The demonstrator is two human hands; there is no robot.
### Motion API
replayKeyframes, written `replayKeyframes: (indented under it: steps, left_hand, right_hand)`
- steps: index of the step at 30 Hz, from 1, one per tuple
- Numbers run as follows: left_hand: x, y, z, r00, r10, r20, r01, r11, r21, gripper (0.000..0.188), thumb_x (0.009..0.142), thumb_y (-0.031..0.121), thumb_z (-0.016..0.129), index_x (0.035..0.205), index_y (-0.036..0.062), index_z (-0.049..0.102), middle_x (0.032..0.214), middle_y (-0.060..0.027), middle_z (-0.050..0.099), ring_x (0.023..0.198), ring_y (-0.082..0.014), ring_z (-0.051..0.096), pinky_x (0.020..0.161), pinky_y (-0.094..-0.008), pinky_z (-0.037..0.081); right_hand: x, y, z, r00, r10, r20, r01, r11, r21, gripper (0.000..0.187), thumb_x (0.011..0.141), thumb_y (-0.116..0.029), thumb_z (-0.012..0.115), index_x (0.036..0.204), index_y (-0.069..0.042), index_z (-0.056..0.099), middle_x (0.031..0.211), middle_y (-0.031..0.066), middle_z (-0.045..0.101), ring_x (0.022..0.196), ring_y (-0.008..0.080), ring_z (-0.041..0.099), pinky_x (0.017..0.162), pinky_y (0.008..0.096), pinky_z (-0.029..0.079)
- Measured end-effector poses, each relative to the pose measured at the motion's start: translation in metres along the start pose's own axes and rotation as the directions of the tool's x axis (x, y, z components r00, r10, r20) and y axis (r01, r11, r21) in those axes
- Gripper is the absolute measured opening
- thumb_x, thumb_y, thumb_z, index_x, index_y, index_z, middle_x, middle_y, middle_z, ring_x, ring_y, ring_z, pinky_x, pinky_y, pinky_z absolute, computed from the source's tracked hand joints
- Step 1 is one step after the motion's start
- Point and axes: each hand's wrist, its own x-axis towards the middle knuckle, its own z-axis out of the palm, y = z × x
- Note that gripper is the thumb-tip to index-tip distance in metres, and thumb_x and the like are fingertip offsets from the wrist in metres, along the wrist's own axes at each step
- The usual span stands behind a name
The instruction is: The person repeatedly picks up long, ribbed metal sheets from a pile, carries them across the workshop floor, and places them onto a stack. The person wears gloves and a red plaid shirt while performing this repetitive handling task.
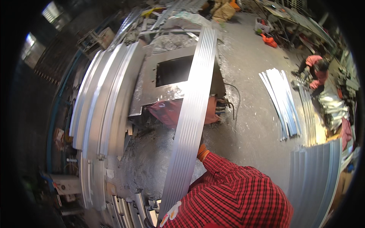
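Note:
A long ribbed aluminium profile (pixel 192 110) slants through the middle of the head view, from the lower edge up past a metal box frame. At its right edge is my right hand (pixel 201 147), dark-gloved with an orange cuff, gripping the profile; most of the fingers are hidden behind it. A red and black checked sleeve (pixel 228 182) fills the lower middle. Beside the profile's near end, a small dark shape shows at the bottom rim. It may belong to my left hand, but its fingers cannot be made out.
Long metal profiles (pixel 104 95) are stacked at the left, with short offcuts (pixel 127 209) below. Behind the held profile stands a metal box frame (pixel 146 72) with a square opening. More strips (pixel 279 102) and grey panels (pixel 315 182) lie right. A person (pixel 317 72) crouches at far right.

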Motion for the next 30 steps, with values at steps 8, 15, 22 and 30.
replayKeyframes:
  steps: [8,15,22,30]
  left_hand:
    - [0.117,0.075,-0.038,0.884,0.451,0.126,-0.466,0.822,0.327,0.079,0.090,0.021,0.063,0.158,0.0106,0.024,0.137,-0.0230,0.049,0.113,-0.0383,0.055,0.095,-0.0442,0.046]
    - [0.185,0.123,-0.047,0.660,0.698,0.279,-0.744,0.552,0.377,0.077,0.091,0.018,0.062,0.158,0.0108,0.025,0.135,-0.0238,0.050,0.110,-0.0395,0.056,0.093,-0.0452,0.047]
    - [0.209,0.189,-0.027,0.423,0.818,0.389,-0.893,0.304,0.331,0.075,0.092,0.015,0.060,0.158,0.0111,0.025,0.133,-0.0246,0.051,0.107,-0.0407,0.057,0.091,-0.0462,0.047]
    - [0.162,0.307,0.086,0.112,0.837,0.536,-0.981,0.008,0.192,0.073,0.092,0.011,0.058,0.158,0.0113,0.026,0.131,-0.0255,0.052,0.103,-0.0420,0.058,0.088,-0.0474,0.048]
  right_hand:
    - [-0.030,0.017,-0.064,0.906,0.334,-0.259,-0.350,0.936,-0.019,0.053,0.096,-0.035,0.056,0.141,-0.007,0.048,0.138,0.0169,0.052,0.131,0.0331,0.045,0.115,0.0461,0.029]
    - [-0.137,0.006,-0.121,0.550,0.689,-0.471,-0.585,0.721,0.372,0.067,0.097,-0.059,0.042,0.143,-0.010,0.047,0.141,0.0121,0.054,0.130,0.0289,0.049,0.113,0.0452,0.035]
    - [-0.255,0.000,-0.144,0.016,0.988,-0.151,0.758,0.087,0.647,0.063,0.100,-0.057,0.034,0.143,-0.014,0.049,0.143,0.0113,0.053,0.129,0.0332,0.051,0.110,0.0513,0.039]
    - [-0.380,0.007,-0.180,-0.169,0.904,-0.393,0.519,0.421,0.744,0.057,0.104,-0.043,0.032,0.152,-0.011,0.038,0.156,0.0083,0.039,0.139,0.0316,0.041,0.115,0.0453,0.031]
